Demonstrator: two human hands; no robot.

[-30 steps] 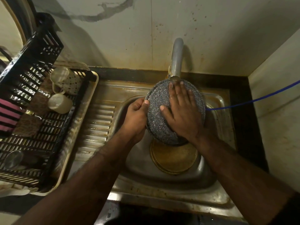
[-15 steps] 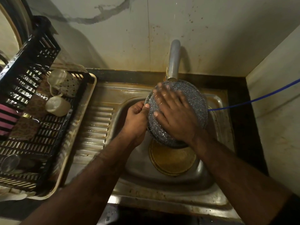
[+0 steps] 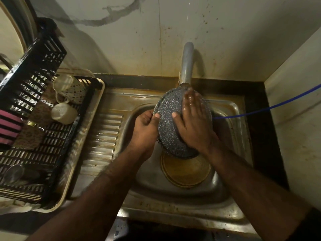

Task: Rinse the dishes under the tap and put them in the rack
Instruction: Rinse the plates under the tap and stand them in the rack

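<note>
A dark speckled round pan [image 3: 169,126] is held tilted, bottom side up, over the sink basin [image 3: 149,181], just under the grey tap [image 3: 186,63]. My left hand [image 3: 145,130] grips its left rim, thumb on the speckled surface. My right hand [image 3: 192,122] lies flat on the pan's bottom, wet fingers straight and pointing toward the tap. A round yellowish plate [image 3: 186,171] lies in the basin below the pan. The black plastic rack [image 3: 34,108] stands at the left on a tray.
In the rack are two cups [image 3: 64,113], one of them speckled [image 3: 71,88], brown scrub pads and a glass [image 3: 13,173]. The ribbed steel drainboard [image 3: 102,136] lies between rack and basin. A blue hose [image 3: 267,106] runs in from the right wall.
My right hand has slid across the pan's bottom, left and then back right toward the tap. The left hand has kept its grip on the rim.
</note>
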